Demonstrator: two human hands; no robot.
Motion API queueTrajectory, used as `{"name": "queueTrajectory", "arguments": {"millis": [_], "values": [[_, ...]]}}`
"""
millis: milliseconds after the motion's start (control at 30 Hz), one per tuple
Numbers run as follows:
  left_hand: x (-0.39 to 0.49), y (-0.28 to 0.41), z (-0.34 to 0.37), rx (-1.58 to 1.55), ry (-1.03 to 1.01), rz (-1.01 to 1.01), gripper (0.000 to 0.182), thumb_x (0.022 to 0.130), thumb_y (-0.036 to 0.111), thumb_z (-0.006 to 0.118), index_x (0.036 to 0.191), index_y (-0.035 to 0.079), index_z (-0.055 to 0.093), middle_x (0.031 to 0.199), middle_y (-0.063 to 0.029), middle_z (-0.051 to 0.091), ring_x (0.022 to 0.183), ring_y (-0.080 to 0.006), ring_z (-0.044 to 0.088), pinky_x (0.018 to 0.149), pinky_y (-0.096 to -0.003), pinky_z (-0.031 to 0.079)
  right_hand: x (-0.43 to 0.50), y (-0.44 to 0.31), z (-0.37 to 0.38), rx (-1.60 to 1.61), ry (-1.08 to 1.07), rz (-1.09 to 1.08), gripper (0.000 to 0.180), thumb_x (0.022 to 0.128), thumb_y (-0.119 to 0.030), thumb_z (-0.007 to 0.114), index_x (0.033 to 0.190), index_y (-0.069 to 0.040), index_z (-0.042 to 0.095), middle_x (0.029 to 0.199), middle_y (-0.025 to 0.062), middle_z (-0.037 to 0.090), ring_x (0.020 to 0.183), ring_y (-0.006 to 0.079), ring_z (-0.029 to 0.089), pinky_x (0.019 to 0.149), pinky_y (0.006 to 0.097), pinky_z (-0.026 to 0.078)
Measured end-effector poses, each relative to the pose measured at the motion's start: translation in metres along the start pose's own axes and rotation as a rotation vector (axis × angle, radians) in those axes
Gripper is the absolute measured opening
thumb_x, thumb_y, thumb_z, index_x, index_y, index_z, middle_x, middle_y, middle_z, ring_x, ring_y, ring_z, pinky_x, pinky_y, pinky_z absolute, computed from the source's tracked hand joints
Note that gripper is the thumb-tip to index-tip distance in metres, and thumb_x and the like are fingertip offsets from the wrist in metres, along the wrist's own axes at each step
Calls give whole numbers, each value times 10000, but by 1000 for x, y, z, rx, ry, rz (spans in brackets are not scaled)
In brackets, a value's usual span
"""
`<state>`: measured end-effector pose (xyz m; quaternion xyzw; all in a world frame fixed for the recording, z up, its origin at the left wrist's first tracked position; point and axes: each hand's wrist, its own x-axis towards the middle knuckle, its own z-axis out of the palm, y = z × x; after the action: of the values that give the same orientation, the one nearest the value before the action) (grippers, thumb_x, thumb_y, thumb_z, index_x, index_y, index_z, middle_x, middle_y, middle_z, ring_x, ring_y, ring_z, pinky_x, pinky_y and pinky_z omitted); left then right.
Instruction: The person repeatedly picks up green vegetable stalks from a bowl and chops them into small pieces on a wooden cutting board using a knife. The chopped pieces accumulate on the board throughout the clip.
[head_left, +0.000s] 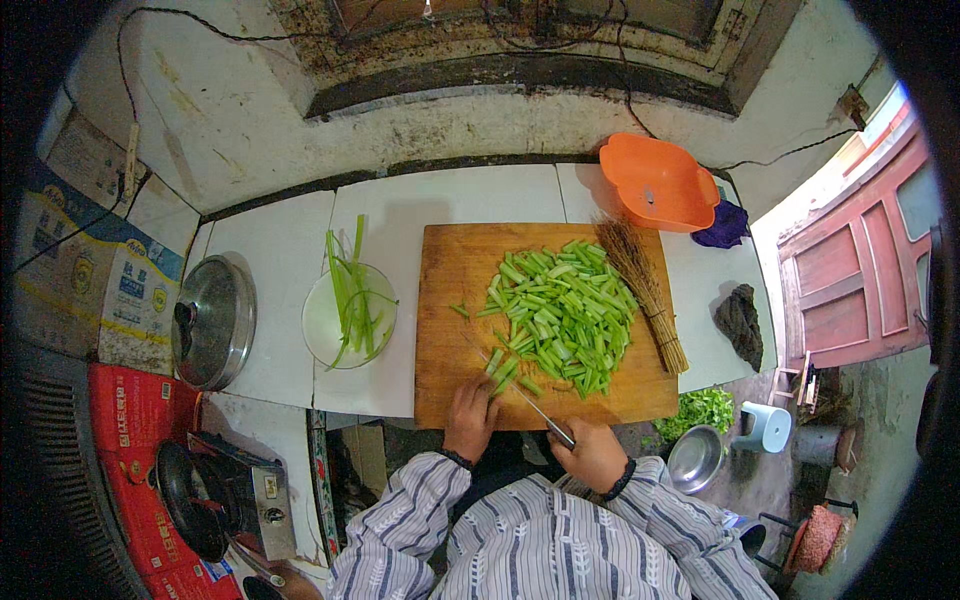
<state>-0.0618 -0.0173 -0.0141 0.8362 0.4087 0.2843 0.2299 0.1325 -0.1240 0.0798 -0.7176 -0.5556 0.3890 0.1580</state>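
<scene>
A wooden cutting board lies on the white tiled counter before me. On it spreads a heap of chopped green celery stalks. My right hand grips the handle of a knife, whose thin blade edge points toward the far left. With bent fingers, my left hand holds a few short celery pieces against the board, just left of the blade. A whisk-like straw brush rests along the board's right side.
Left of the board, a bowl holds longer celery stalks. Beyond it lies a round lid. An orange plastic basin, a purple cloth and a dark rag occupy the right end. A wok sits on a stove at lower left.
</scene>
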Motion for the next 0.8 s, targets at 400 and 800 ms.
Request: {"name": "queueTrajectory", "arguments": {"millis": [400, 800], "values": [[6, -4, -5, -24, 41, 103, 185, 749, -6, 629, 924, 32, 674, 1073, -154, 639, 1010, -340, 597, 889, -392, 500, -24, 8, -18, -108, -84, 68, 263, 806, -240, 643, 925, -13, 584, 726, 251, 627, 666, 442, 617, 622, 520, 503], [5, -8, -1, 47, -24, 125, 167, 786, 32, 625, 949, 40, 662, 1086, -141, 633, 1035, -331, 580, 899, -405, 491, 32, 3, 14, -115, -41, 29, 244, 792, -236, 641, 881, -10, 620, 773, 252, 637, 725, 432, 629, 658, 503, 513]]}}
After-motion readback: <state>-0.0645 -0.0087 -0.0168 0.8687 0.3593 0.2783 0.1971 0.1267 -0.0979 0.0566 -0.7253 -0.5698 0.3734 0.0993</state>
